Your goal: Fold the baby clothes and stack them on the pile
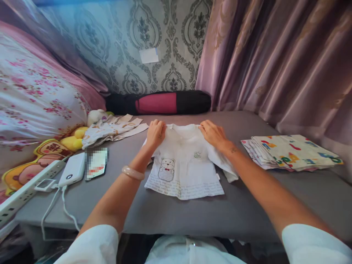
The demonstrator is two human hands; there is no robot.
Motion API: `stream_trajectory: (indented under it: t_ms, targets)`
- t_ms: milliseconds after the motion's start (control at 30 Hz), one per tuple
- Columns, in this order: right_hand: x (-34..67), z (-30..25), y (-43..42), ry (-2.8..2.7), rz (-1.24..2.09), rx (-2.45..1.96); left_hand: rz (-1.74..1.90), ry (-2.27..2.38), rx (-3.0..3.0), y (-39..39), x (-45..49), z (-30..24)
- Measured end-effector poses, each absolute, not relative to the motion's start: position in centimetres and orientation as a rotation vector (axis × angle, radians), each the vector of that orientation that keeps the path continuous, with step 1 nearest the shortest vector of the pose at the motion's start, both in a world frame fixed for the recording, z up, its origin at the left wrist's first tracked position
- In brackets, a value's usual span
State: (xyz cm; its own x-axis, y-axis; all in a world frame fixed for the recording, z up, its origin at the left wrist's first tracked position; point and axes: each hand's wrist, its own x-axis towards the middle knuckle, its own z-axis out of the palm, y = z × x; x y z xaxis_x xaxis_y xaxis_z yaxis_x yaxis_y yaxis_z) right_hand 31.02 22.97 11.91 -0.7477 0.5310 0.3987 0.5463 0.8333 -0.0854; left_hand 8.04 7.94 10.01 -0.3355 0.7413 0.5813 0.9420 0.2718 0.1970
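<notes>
A small white baby shirt [189, 161] lies spread on the grey bed surface, its hem toward me. On its front are a bear drawing, a small green print and rows of tiny print along the bottom. My left hand [156, 132] pinches the shirt at its left shoulder, by the collar. At the opposite shoulder, my right hand [213, 132] grips the fabric the same way. The sleeves lie out to the sides, partly hidden under my hands and forearms.
To the right is a stack of folded patterned cloths [297, 152]. On the left lie a printed baby garment [110, 130], a phone [96, 164], a white power bank [73, 169] with cables, and a power strip [33, 187]. A black and pink roll [156, 103] lies along the wall.
</notes>
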Motion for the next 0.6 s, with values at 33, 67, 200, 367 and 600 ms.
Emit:
stream_trajectory:
  t_ms: [33,67,200,367,600]
  targets:
    - [30.6,10.5,23.1,-2.639,-0.052,-0.844,-0.719,-2.216,-1.539,8.5,7.8,8.5]
    - [30.1,9.2,23.3,-2.671,-0.05,-0.886,-0.717,-2.249,-1.547,9.0,7.7,7.2]
    - [28.9,6.6,23.9,-2.767,-0.007,-0.972,-0.73,-2.348,-1.547,10.4,7.1,4.2]
    - [28.6,5.8,24.8,-2.849,0.07,-0.961,-0.778,-2.416,-1.591,11.4,6.1,2.8]
    - [28.2,4.6,26.3,-2.916,0.13,-0.856,-0.744,-2.416,-1.573,11.8,5.6,1.3]
